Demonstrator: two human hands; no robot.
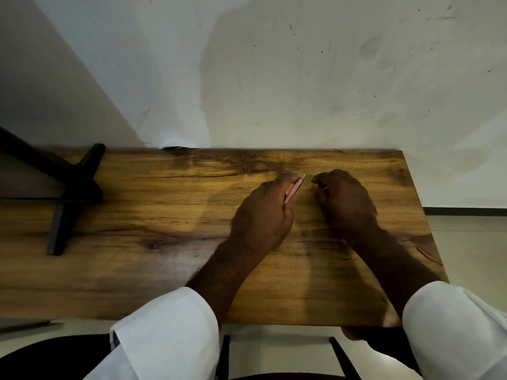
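1. White sleeves (164, 333) cross the near edge of the wooden table (137, 264), and both bare forearms reach in over its right half.
2. Past the table's middle, the left hand (263, 215) lies knuckles up. Its fingers are curled round a slim pink tool (295, 189), which could be tweezers or a pen.
3. The tool slants away toward the table's far edge. Its pale tip is free of the fingers and just above the wood.
4. Just beside it, nearer the table's right edge, the right hand (345, 198) rests with its fingers curled under. A pale speck (325, 187) shows at the fingertips, but I cannot tell whether the hand pinches it or holds nothing.
5. The risk, as I judge it:
   - The two hands work close together in dim light. The tool's tip could miss its mark or jab a right fingertip.
   - Anything tiny held there could drop onto the patterned wood, or roll off the table's right edge, and be hard to find.
   - The grip sits far back on the tool, so the tip may wobble.
6. A black stand (74, 193) rests on the table's far left.
7. A scuffed white wall (274, 78) rises behind the table's far edge.
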